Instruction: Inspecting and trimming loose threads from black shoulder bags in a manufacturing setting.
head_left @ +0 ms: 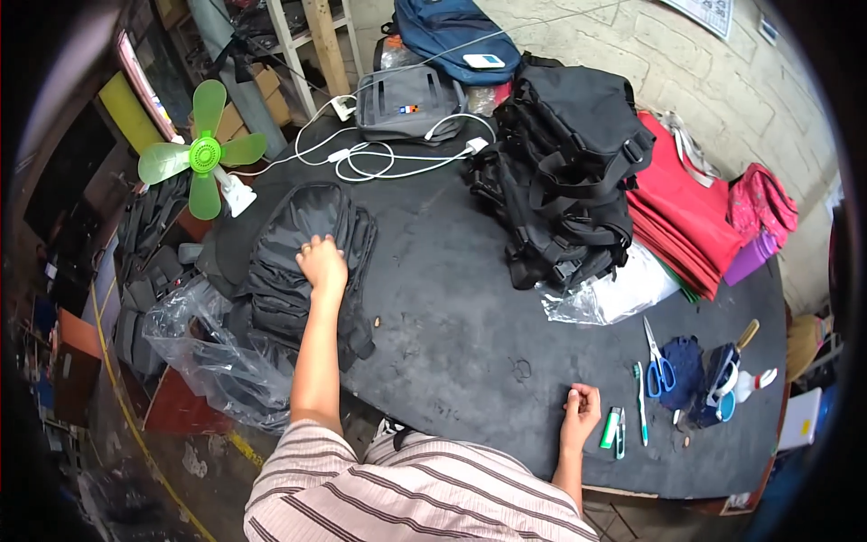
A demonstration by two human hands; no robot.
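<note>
A stuffed black backpack [298, 226] lies on the left side of the dark table. On its upper face rests my left hand [322, 264], palm down, its fingers a little apart and bent against the fabric. My right hand [581, 417] is by the table's near edge, fingers loosely curled, with nothing visible in them. Just right of it lie a green lighter [610, 427], small thread snips [620, 435] and a green-and-white toothbrush [641, 403]. Blue-handled scissors [659, 369] lie farther right.
Black bags [578, 154] are heaped at centre right, beside folded red fabric [677, 208]. Clear plastic [212, 348] hangs at the left edge. A green fan [204, 154], white cables [388, 163], a grey bag [411, 99] and a blue backpack [452, 41] occupy the far side.
</note>
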